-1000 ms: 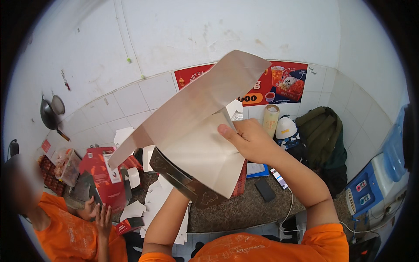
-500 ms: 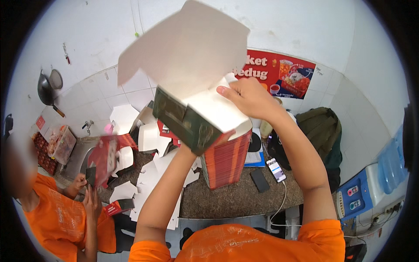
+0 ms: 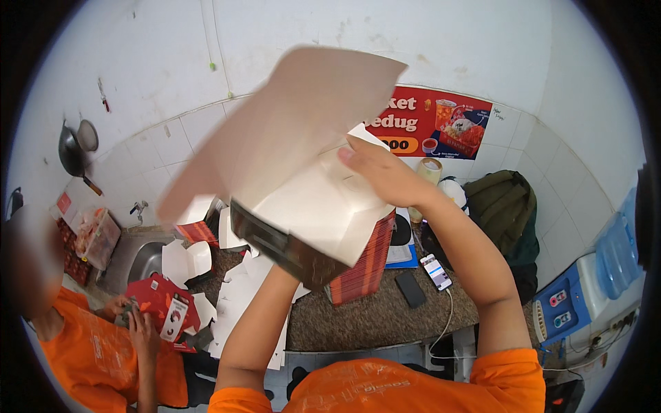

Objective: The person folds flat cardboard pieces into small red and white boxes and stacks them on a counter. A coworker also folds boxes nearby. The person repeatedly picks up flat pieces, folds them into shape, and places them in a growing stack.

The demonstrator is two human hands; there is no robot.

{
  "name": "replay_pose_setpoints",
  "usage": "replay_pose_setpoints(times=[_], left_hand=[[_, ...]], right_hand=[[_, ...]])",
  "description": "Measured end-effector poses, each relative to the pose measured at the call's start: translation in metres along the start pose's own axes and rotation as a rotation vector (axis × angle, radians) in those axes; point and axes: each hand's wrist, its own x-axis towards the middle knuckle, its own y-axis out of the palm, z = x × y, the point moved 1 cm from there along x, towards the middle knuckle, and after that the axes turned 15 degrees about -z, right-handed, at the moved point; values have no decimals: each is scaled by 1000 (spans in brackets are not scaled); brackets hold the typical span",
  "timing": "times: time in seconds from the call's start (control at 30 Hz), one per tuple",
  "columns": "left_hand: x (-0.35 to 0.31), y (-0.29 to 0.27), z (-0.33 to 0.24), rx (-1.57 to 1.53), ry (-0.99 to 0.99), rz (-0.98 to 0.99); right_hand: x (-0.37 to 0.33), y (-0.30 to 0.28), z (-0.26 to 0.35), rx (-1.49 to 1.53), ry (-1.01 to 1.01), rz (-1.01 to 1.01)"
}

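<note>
I hold up a cardboard food box [image 3: 303,199], white inside with a dark green outer wall, above the counter. Its big lid flap [image 3: 296,117] stands open, blurred along the left. My right hand [image 3: 382,172] is closed on the box's far right side, thumb over the inner edge; the other fingers are partly hidden. The left forearm [image 3: 258,323] reaches up under the box, whose front wall hides my left hand. Just beneath stands a tall stack of red-and-orange striped flat cartons [image 3: 361,268].
At left, a co-worker in an orange shirt [image 3: 103,351] handles a red carton [image 3: 155,303]. White box blanks [image 3: 241,296] and partly folded boxes [image 3: 189,261] cover the counter's left. A dark phone [image 3: 411,289], a charging phone [image 3: 436,272] and a backpack [image 3: 502,213] are at right.
The box has come down slightly and turned, with its lid swinging down and left. My right hand moved with it. The co-worker's red carton has come lower and nearer to their body.
</note>
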Motion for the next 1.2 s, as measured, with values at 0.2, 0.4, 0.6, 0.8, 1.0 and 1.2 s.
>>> replay_pose_setpoints(times=[0.2, 0.4, 0.6, 0.8, 1.0, 1.2], left_hand=[[-9, -21, -11, 11, 7, -93], [-13, -27, -18, 24, 25, -155], [-11, -34, -22, 56, 62, -188], [0, -30, -19, 173, 169, -175], [-4, -18, -4, 164, 180, -84], [-15, -61, 20, 73, 112, 104]], right_hand=[[-12, -17, 12, 747, 488, 279], [-20, -6, -8, 1087, 616, 285], [-35, 1, -7, 1244, 662, 282], [-24, -5, 19, 505, 221, 76], [17, 2, -10, -291, -9, -125], [37, -32, -114, 9, 497, 139]])
